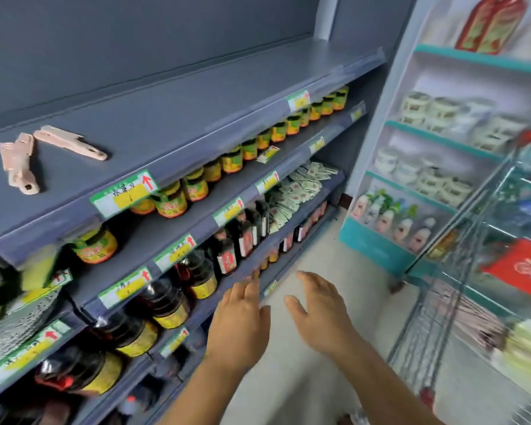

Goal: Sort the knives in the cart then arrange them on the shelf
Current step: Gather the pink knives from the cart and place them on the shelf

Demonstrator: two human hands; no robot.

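Both my hands were empty, each grip spread with fingers straight: the left hand [239,314] hung just before the lower shelf edges, the right hand [319,311] beside it over the floor. Two pink knives [43,151] already lay on the top shelf [196,96], up and far left of both hands, one pointing its handle right, the other toward me. The cart [472,286] stood to my right, nearer the right hand; blur hid whether more knives sat in it. I judged the next reach went rightward into the cart. Jars [169,200] and dark bottles [196,277] filled the shelves below, clear of that path.
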